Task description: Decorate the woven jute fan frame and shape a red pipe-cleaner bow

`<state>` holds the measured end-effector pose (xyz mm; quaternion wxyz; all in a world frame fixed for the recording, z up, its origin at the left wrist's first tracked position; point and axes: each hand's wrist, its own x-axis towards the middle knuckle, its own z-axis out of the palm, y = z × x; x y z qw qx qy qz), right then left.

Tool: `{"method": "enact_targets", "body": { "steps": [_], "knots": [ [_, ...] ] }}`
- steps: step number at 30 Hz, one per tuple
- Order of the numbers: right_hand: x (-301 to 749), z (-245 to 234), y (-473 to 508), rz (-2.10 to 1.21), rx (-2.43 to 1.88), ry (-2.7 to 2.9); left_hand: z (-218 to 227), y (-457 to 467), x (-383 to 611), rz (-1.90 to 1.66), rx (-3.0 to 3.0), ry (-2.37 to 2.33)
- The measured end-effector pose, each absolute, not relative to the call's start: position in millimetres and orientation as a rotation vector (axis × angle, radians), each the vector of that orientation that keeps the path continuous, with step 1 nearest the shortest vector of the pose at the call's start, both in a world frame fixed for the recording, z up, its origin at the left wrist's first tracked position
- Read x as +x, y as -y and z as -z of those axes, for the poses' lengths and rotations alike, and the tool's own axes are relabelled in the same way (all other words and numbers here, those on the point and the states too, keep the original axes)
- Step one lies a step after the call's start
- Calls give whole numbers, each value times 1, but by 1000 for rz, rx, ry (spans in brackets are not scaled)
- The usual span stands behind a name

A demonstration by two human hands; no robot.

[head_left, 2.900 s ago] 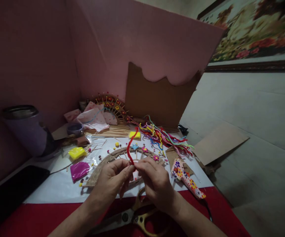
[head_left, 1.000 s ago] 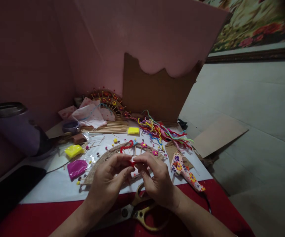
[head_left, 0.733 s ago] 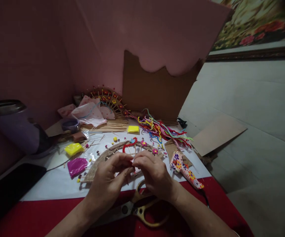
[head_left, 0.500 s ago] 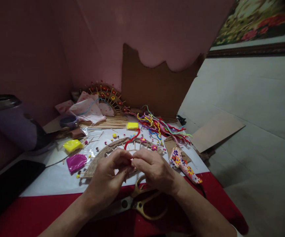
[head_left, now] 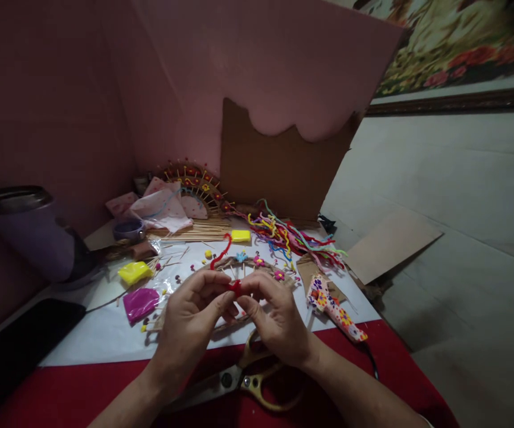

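My left hand point(head_left: 189, 321) and my right hand point(head_left: 274, 318) meet fingertip to fingertip above the white sheet, both pinched on a red pipe cleaner point(head_left: 223, 257). Its free end curls up and to the left, away from my fingers. Under my hands lies a woven straw arc point(head_left: 257, 263) studded with toothpicks and small clay flowers. Gold-handled scissors point(head_left: 250, 380) rest on the red cloth just below my right wrist.
A bundle of coloured pipe cleaners point(head_left: 292, 238) lies behind the arc. Yellow clay point(head_left: 134, 272) and magenta clay point(head_left: 139, 302) sit at left, near a purple tumbler point(head_left: 25, 232) and a dark phone point(head_left: 11, 345). A flowered paper shape point(head_left: 332, 309) lies at right. Cardboard point(head_left: 278, 166) stands behind.
Both hands have kept twisting the red pipe cleaner; its free end, which stood upright earlier, has swung down and now curls to the left. The hands stay in the same place.
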<state>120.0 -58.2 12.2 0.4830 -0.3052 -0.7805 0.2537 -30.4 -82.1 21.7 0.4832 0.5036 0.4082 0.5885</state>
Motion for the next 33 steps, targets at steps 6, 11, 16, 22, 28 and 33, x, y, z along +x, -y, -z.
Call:
{"method": "enact_targets", "body": {
  "steps": [6, 11, 16, 22, 28, 33],
  "knots": [
    [118, -13, 58, -564, -705, 1853, -14, 84, -29, -1493, 1489, -1005],
    [122, -19, 58, -691, -726, 1803, -5, 77, -42, -1523, 1909, -1209],
    [124, -16, 56, -1173, -760, 1579, -11, 71, -48, -1633, 2435, -1571],
    [121, -14, 52, -1437, -719, 1348, -17, 72, -47, -1647, 2769, -1313],
    [121, -15, 51, -1579, -666, 1270, -16, 73, -49, -1617, 2774, -1151],
    [122, -14, 49, -1690, -659, 1222, -16, 72, -49, -1588, 2810, -1219]
  ]
}}
